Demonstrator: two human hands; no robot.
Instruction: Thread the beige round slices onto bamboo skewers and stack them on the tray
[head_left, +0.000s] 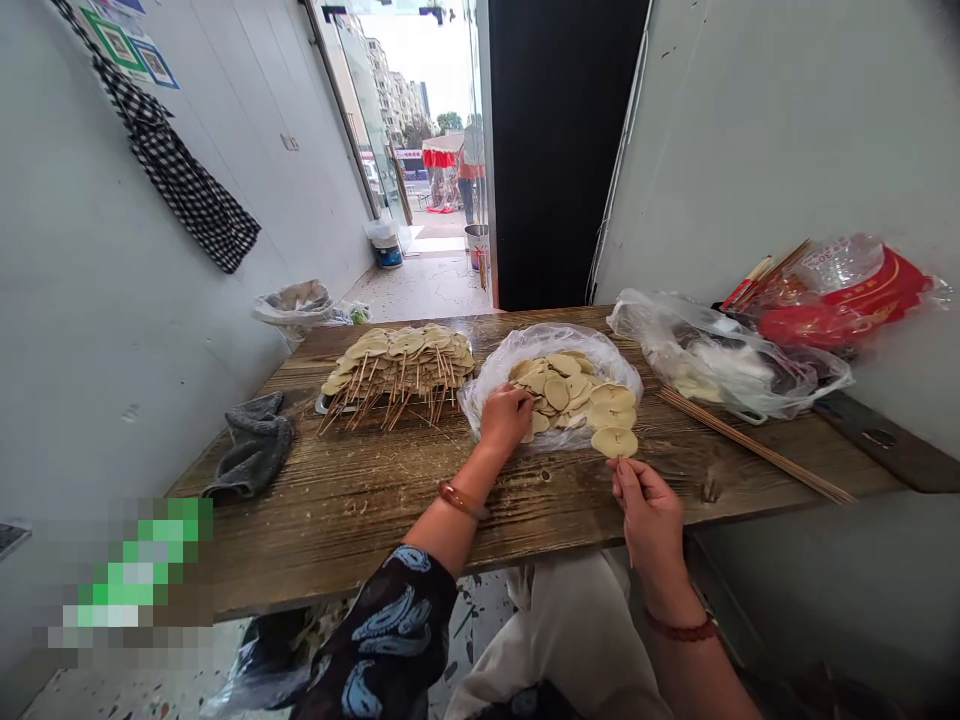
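Pale trousers [555,630] cover the lap nearest the camera, under the front edge of a dark wooden table [337,530]. From the left, a black-and-white checked cloth [187,190] hangs against the wall, and a crumpled grey cloth [259,440] lies on the tabletop. Next to it, a metal tray [322,405] bears a heap of skewered slices [405,355], pale yellow and thin, their sticks mostly pointing toward the near edge. The left arm, in a black sleeve [390,630] with blue paisley and a brown bangle [461,500], reaches across the table; the left hand [507,415] has its fingers bent at the left side of the loose slices [556,393], though whether they pinch one I cannot tell. Those slices lie piled in a spread clear plastic bag [491,375], right of the tray. At the pile's right side, the right hand [649,505] pinches the lower end of a loaded skewer [614,442] between thumb and fingers, several slices threaded above the grip. Farther right lie a bundle of bare sticks [750,440], a rumpled translucent bag [727,360] and red packaging [847,300].
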